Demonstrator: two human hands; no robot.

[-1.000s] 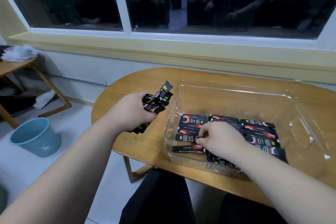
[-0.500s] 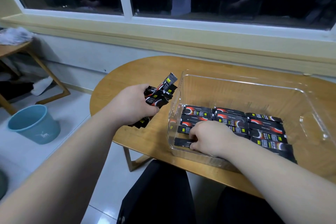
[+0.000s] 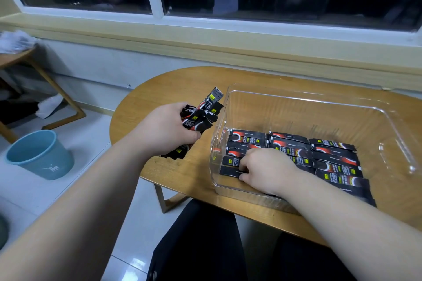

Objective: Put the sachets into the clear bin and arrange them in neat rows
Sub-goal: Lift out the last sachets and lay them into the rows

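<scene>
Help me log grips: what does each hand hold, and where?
Left hand grips a bundle of black stick sachets mid-length. Right hand rests on binned sachets; grip cannot be told.

- The tallest sachet [image 3: 212, 98] in the bunch my left hand [image 3: 166, 130] grips faintly reads "COFFEE".
- The print on the sachets [image 3: 333, 157] in the clear bin [image 3: 296, 96] is too small to read.
</scene>
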